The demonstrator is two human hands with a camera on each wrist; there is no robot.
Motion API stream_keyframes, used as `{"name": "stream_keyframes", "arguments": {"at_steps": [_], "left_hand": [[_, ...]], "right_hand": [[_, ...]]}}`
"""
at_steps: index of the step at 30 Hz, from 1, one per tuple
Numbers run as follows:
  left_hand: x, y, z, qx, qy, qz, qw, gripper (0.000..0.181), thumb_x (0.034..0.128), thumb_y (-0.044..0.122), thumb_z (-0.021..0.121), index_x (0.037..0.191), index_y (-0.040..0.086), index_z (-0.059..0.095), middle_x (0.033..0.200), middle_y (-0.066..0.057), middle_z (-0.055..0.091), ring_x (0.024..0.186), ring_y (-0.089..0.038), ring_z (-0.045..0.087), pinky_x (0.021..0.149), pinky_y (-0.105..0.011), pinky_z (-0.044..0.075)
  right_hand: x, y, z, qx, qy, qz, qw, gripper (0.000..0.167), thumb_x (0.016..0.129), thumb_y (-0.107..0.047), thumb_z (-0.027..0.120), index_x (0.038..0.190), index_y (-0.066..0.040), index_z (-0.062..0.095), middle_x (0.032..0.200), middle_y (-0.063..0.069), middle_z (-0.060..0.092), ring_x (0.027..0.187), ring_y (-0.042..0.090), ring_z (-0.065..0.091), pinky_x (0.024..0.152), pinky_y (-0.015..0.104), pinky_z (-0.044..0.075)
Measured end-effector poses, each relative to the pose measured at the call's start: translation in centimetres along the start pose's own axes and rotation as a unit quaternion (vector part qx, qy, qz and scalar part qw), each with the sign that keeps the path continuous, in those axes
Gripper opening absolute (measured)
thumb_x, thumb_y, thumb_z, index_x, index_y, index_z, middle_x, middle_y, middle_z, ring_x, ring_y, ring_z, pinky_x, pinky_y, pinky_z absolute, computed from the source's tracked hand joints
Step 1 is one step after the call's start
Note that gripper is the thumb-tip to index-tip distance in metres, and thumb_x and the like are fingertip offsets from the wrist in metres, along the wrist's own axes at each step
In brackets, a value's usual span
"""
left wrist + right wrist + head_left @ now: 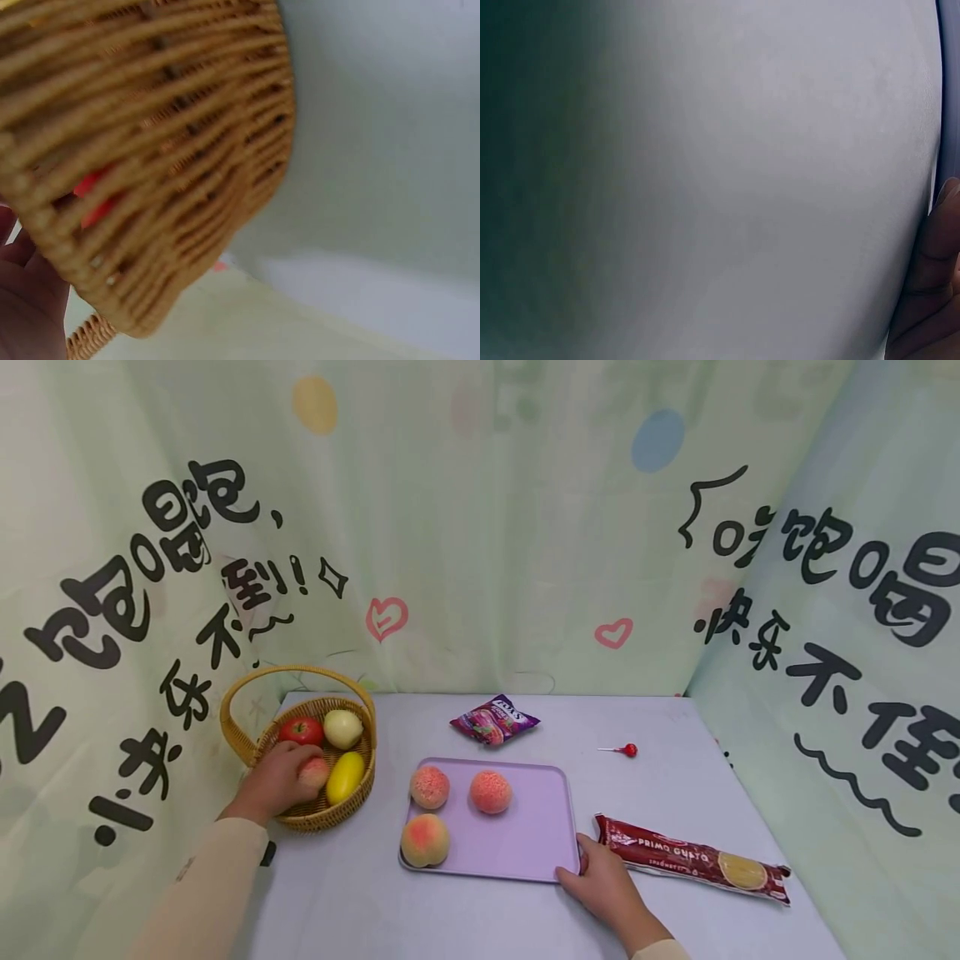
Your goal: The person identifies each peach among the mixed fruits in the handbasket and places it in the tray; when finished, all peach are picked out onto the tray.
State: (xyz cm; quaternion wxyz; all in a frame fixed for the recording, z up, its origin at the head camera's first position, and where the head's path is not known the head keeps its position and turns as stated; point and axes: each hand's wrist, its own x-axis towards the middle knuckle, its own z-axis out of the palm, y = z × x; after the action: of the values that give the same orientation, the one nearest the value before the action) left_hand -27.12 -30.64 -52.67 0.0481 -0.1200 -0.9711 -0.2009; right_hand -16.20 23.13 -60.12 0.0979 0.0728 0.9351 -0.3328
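At the left, a woven basket (318, 818) with a tall handle holds a red tomato-like fruit (301, 731), a pale round fruit (342, 729) and a yellow oval fruit (346, 778). My left hand (279, 783) reaches over its rim and grips a peach (313, 772) inside; the basket's side (150, 150) covers much of the left wrist view. Three more peaches, one at the front (425, 841), lie in the left and middle of a purple tray (517, 843). With thumb and fingers, my right hand (606, 881) holds the tray's near right corner.
Behind the tray lies a purple snack bag (495, 720). A red lollipop (628, 750) is at the back right. A long red spaghetti packet (693, 858) lies close to my right hand. Printed curtains (495, 543) stand around the white table (337, 902).
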Motion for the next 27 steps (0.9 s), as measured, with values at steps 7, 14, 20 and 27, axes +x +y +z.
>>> {"name": "stream_keyframes", "arguments": {"at_steps": [7, 14, 20, 27], "left_hand": [[0.2, 0.5, 0.2, -0.017, 0.007, 0.002, 0.9998, 0.05, 0.075, 0.016, 0.079, 0.124, 0.013, 0.067, 0.125, -0.021, 0.053, 0.109, -0.039, 0.055, 0.092, -0.058, 0.053], [0.0, 1.4, 0.0, -0.035, 0.02, 0.005, 0.9992, 0.053, 0.0742, 0.016, 0.081, 0.126, 0.015, 0.066, 0.133, -0.022, 0.048, 0.116, -0.042, 0.053, 0.094, -0.06, 0.053], [-0.2, 2.3, -0.2, -0.036, 0.053, 0.041, 0.9971, 0.057, 0.0743, 0.016, 0.084, 0.128, 0.011, 0.067, 0.129, -0.018, 0.05, 0.114, -0.039, 0.054, 0.095, -0.058, 0.053], [-0.3, 4.5, -0.8, -0.043, 0.054, 0.041, 0.9968, 0.064, 0.0755, 0.02, 0.082, 0.135, 0.013, 0.062, 0.131, -0.013, 0.05, 0.11, -0.034, 0.057, 0.089, -0.054, 0.057]], "right_hand": [[0.0, 0.2, 0.1, 0.001, -0.001, -0.001, 1.0, 0.083, 0.082, -0.039, 0.085, 0.144, 0.005, 0.052, 0.072, 0.004, 0.055, 0.064, 0.017, 0.049, 0.055, 0.027, 0.043], [0.1, 0.2, 0.2, 0.001, 0.001, -0.005, 1.0, 0.083, 0.081, -0.038, 0.086, 0.144, 0.005, 0.053, 0.072, 0.002, 0.056, 0.063, 0.016, 0.049, 0.056, 0.026, 0.044], [0.1, 0.2, 0.1, -0.001, 0.002, -0.01, 1.0, 0.084, 0.081, -0.039, 0.086, 0.144, 0.005, 0.053, 0.072, 0.002, 0.056, 0.064, 0.015, 0.049, 0.061, 0.027, 0.045], [0.2, 0.2, 0.1, -0.003, 0.0, -0.002, 1.0, 0.085, 0.08, -0.039, 0.086, 0.144, 0.005, 0.052, 0.073, 0.002, 0.056, 0.065, 0.015, 0.05, 0.065, 0.027, 0.046]]}}
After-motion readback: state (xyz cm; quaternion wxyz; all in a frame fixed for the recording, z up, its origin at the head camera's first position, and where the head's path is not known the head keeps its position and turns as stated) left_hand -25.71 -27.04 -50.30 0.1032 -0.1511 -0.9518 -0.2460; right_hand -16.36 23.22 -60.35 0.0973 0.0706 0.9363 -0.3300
